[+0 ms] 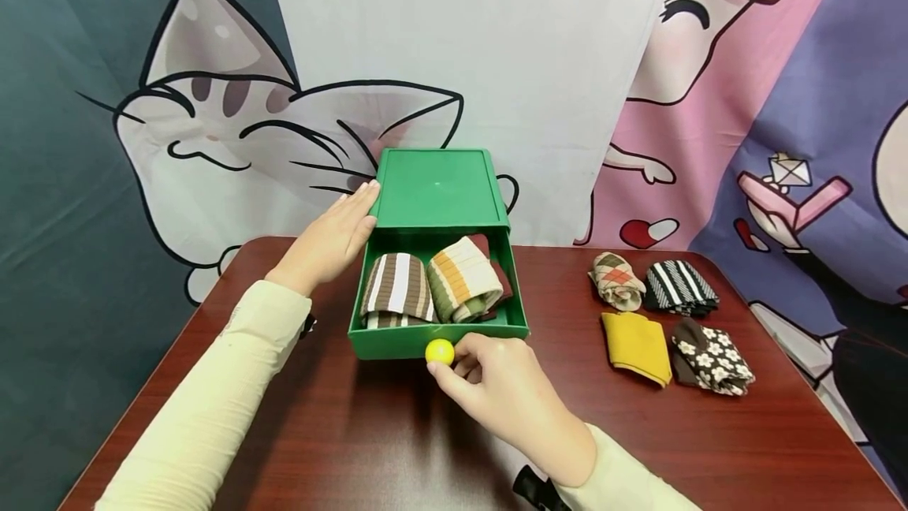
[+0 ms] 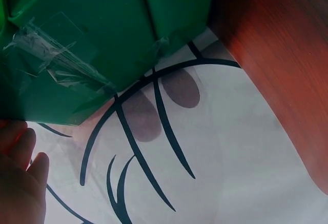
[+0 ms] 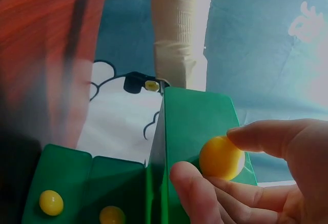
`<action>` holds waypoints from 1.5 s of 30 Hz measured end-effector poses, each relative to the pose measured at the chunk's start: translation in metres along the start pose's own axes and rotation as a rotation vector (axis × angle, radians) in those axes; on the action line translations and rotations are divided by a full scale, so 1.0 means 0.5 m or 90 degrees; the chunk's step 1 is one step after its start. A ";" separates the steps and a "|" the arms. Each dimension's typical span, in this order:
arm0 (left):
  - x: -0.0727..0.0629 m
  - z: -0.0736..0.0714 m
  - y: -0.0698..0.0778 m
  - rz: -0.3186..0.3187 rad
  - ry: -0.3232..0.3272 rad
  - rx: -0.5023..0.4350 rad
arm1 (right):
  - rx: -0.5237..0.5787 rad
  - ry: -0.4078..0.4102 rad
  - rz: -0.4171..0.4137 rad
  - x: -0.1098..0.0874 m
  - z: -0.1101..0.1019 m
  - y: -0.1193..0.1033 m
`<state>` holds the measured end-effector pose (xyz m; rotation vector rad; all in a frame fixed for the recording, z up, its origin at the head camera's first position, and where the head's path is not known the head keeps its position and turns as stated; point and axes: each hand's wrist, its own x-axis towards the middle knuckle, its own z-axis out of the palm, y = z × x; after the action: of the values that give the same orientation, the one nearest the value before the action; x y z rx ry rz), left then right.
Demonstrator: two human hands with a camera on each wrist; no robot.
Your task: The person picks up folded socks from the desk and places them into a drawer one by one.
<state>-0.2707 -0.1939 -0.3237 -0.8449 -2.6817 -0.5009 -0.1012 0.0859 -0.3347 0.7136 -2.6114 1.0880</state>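
A green drawer unit (image 1: 436, 188) stands at the back of the table, its drawer (image 1: 397, 344) pulled out toward me. Inside lie a brown-and-white striped sock roll (image 1: 399, 284), a cream, yellow and green striped sock roll (image 1: 464, 278) and a dark red folded piece (image 1: 502, 281) partly behind it. My right hand (image 1: 507, 389) pinches the yellow round knob (image 1: 440, 352) on the drawer front between thumb and fingers; the right wrist view shows this knob (image 3: 220, 157) closely. With fingers extended, my left hand (image 1: 329, 235) rests against the unit's left side.
On the table's right lie a beige argyle sock roll (image 1: 617, 282), a black-and-white striped one (image 1: 681, 287), a folded mustard-yellow piece (image 1: 636, 347) and a dark floral one (image 1: 712, 357). Other green drawers with a yellow knob (image 3: 51, 202) show in the right wrist view. A printed curtain (image 1: 468, 38) hangs behind.
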 end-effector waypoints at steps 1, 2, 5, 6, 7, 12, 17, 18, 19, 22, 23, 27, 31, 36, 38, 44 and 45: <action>0.000 0.000 0.000 0.001 0.001 0.001 | -0.004 0.007 -0.004 0.003 0.001 0.002; 0.000 -0.001 -0.001 0.004 0.003 0.000 | -0.008 0.013 -0.008 0.007 0.002 0.003; -0.001 0.000 -0.002 0.009 0.007 0.000 | -0.015 0.028 -0.013 0.018 0.003 0.009; -0.001 -0.001 -0.003 0.010 0.008 -0.001 | -0.015 0.031 -0.013 0.022 0.004 0.010; -0.001 -0.001 -0.003 0.010 0.008 -0.001 | -0.015 0.033 -0.013 0.026 0.004 0.012; 0.000 -0.003 -0.005 0.009 0.008 -0.005 | -0.018 0.037 0.001 0.049 0.003 0.018; -0.001 -0.005 -0.007 0.012 0.013 -0.010 | -0.023 0.052 0.021 0.071 0.004 0.024; -0.002 -0.005 -0.007 0.012 0.013 -0.012 | -0.024 0.054 0.023 0.075 0.004 0.025; -0.003 -0.005 -0.006 0.012 0.013 -0.013 | -0.025 0.055 0.025 0.079 0.005 0.027; -0.005 -0.006 -0.005 0.012 0.016 -0.017 | -0.025 0.055 0.026 0.089 0.007 0.031; -0.005 -0.006 -0.005 0.012 0.018 -0.018 | -0.026 0.055 0.026 0.093 0.007 0.032; -0.006 -0.008 -0.004 0.010 0.024 -0.020 | -0.031 0.053 0.031 0.107 0.009 0.036; -0.006 -0.010 -0.004 0.009 0.021 -0.024 | -0.035 0.043 0.044 0.120 0.009 0.036; -0.008 -0.011 -0.005 0.006 0.015 -0.026 | -0.044 0.038 0.057 0.143 0.014 0.045; -0.008 -0.010 -0.005 0.006 0.011 -0.026 | -0.049 0.041 0.061 0.152 0.017 0.052; -0.006 -0.006 -0.004 0.015 0.007 -0.025 | -0.054 0.048 0.083 0.174 0.022 0.060; -0.007 -0.005 -0.004 0.016 0.007 -0.026 | -0.054 0.048 0.088 0.176 0.022 0.061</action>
<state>-0.2688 -0.1980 -0.3230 -0.8833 -2.6558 -0.5549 -0.1925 0.0659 -0.3275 0.4706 -2.6574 1.0132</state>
